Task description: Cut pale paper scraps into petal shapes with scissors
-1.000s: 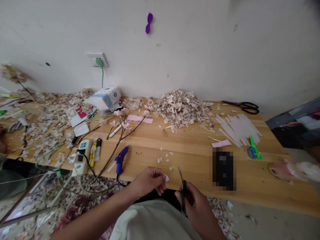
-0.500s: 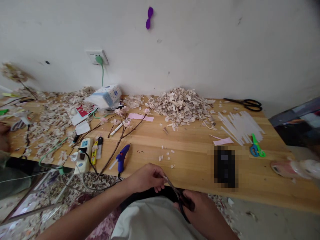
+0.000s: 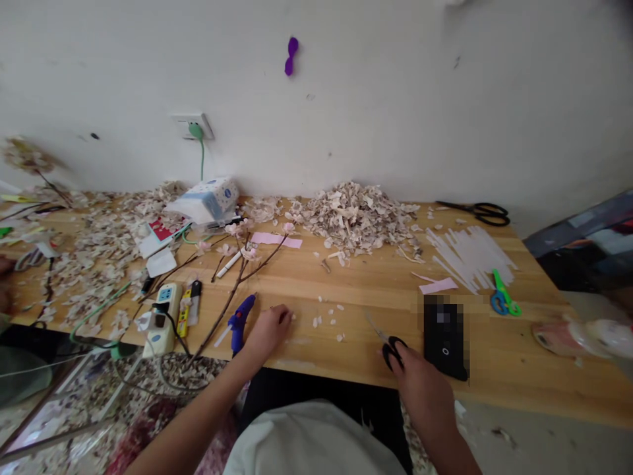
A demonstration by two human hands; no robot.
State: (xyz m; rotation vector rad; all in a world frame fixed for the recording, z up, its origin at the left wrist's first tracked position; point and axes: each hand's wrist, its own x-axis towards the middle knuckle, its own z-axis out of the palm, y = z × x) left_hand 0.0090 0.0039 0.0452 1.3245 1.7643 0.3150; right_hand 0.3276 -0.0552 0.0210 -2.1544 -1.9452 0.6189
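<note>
My right hand (image 3: pixel 422 386) is at the front of the wooden table, its fingers closed on the black handles of a pair of scissors (image 3: pixel 393 349). The blades point up and left over the tabletop. My left hand (image 3: pixel 273 331) hovers at or just above the table beside a blue glue gun (image 3: pixel 241 321), fingers curled in a pinch. A pale speck shows at its fingertips, too small to name. Small white petal-like pieces (image 3: pixel 317 321) lie scattered between my hands. Behind the glue gun lies a twig with pink blossoms (image 3: pixel 237 277).
A heap of dry, pale flakes (image 3: pixel 353 214) stands against the wall. White strips (image 3: pixel 469 254), green-and-blue scissors (image 3: pixel 502 297) and a dark pixelated object (image 3: pixel 445 343) are to the right. Leftward are a power strip (image 3: pixel 165 316), a yellow cutter (image 3: pixel 185 313) and a tissue pack (image 3: pixel 210 198). Another person's hand shows far left.
My hands have moved apart, from together at the table's front edge to over the tabletop. The left went left toward the glue gun; the right went forward and right with the scissors.
</note>
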